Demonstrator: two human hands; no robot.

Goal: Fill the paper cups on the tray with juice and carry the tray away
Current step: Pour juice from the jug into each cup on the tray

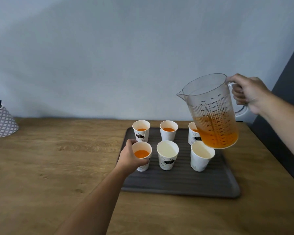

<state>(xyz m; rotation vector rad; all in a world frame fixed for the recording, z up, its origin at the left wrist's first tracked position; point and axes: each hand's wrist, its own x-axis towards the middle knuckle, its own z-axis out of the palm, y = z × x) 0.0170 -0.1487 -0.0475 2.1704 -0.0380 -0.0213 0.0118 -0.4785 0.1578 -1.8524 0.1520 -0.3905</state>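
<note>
Pot: a diamond-patterned pot [2, 122] with dark utensils stands at the far left of the wooden table [58, 167], against a pale blue wall.
Left hand: the left hand [131, 156] is wrapped around the near-left cup [141, 156] on the tray, fingers closed on its side; the cup holds orange juice.
Tray: a dark ribbed tray [180, 182] lies right of centre on the table and carries six paper cups in two rows of three.
Back row: the back-left cup [141, 130] and back-middle cup [168, 130] show juice; the back-right cup [193, 134] is partly hidden behind the jug, with juice visible inside.
Front row: the near-middle cup [167, 155] and the near-right cup [201, 156] are empty.
Jug: a clear measuring jug [212, 112], about one-third full of juice, hangs above the tray's right side, tilted a little with its spout pointing left; no juice leaves the spout.
Right hand: the right hand [249, 93] is clenched around the jug's handle, holding it clear of the cups.
</note>
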